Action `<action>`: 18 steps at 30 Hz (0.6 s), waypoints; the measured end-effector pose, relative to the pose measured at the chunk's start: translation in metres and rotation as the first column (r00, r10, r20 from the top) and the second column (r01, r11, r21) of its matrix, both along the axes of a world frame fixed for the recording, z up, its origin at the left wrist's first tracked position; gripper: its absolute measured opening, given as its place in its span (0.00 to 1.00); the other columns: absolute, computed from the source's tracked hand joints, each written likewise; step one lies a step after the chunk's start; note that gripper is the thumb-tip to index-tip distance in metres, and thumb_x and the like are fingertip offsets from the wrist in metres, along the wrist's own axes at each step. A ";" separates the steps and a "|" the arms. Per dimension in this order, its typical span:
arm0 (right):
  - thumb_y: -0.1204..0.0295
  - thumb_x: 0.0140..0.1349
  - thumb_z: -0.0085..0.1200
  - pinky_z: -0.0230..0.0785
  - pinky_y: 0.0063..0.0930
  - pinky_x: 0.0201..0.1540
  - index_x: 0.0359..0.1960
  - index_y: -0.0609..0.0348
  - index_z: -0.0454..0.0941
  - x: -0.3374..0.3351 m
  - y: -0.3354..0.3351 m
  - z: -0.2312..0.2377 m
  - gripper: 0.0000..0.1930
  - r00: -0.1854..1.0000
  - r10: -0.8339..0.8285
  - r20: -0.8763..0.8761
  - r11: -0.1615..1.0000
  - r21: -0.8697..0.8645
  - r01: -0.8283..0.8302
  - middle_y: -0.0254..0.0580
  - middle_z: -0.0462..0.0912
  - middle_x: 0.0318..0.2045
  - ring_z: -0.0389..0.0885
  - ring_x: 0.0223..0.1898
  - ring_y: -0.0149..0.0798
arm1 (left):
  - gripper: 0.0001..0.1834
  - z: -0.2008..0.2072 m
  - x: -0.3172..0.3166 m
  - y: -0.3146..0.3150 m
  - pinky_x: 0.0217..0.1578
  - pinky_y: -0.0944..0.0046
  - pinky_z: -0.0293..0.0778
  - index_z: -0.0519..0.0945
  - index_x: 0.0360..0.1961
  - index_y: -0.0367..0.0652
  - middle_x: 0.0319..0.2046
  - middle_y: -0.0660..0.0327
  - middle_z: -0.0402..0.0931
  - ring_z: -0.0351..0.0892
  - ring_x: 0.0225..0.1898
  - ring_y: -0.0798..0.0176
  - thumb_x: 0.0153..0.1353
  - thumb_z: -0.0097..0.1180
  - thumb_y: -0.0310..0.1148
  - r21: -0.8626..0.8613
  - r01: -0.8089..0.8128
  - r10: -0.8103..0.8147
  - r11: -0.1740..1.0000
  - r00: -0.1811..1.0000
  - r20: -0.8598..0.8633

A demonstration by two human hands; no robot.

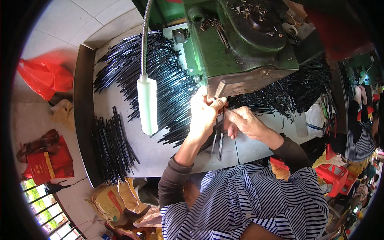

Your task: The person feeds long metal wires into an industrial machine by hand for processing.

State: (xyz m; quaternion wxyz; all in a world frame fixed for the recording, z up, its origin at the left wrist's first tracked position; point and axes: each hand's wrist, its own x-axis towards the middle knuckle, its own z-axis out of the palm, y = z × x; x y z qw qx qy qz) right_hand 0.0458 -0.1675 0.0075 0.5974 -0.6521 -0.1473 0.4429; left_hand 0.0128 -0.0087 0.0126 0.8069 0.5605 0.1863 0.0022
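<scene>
My left hand (203,114) is closed just under the front of a green machine (236,64), its fingertips pinched together close to the machine's metal tip (220,89). Beside it on the right, my right hand (247,122) is closed too, thumb against fingers. Several thin black metal rods (219,144), which look like umbrella ribs, hang down between the two hands toward my lap. One thin rod (237,150) drops from below my right hand to the table edge. The exact ends in my fingertips are hidden.
A big heap of black rods (148,68) covers the table's left, with a smaller bundle (114,148) nearer me and another heap (288,88) at right. A lamp (147,106) hangs on a flexible neck. Small screws (250,12) lie on the machine. Red stools (334,178) stand at right.
</scene>
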 end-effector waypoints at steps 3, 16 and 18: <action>0.60 0.70 0.42 0.68 0.21 0.17 0.23 0.68 0.76 0.002 -0.001 0.001 0.24 1.000 -0.022 -0.005 0.999 0.028 0.022 0.44 0.78 0.15 0.77 0.15 0.31 | 0.12 0.006 0.002 -0.005 0.24 0.73 0.70 0.73 0.40 0.35 0.26 0.60 0.78 0.75 0.25 0.71 0.53 0.54 0.17 -0.042 -0.015 0.017 0.999 0.999 0.051; 0.61 0.70 0.42 0.65 0.20 0.15 0.21 0.67 0.76 0.014 0.004 0.009 0.24 0.998 -0.048 0.039 0.998 -0.024 0.049 0.41 0.76 0.12 0.73 0.12 0.28 | 0.09 -0.005 0.014 -0.010 0.21 0.73 0.67 0.73 0.33 0.37 0.24 0.61 0.75 0.71 0.22 0.73 0.58 0.60 0.29 -0.015 -0.149 0.150 0.989 0.983 0.110; 0.60 0.70 0.42 0.65 0.20 0.15 0.22 0.68 0.76 0.012 0.005 0.010 0.24 0.997 -0.071 -0.011 0.997 0.024 0.072 0.41 0.76 0.12 0.73 0.12 0.29 | 0.10 -0.003 0.014 -0.012 0.21 0.73 0.66 0.73 0.33 0.37 0.23 0.62 0.75 0.70 0.22 0.73 0.58 0.60 0.31 0.011 -0.176 0.173 0.984 0.977 0.124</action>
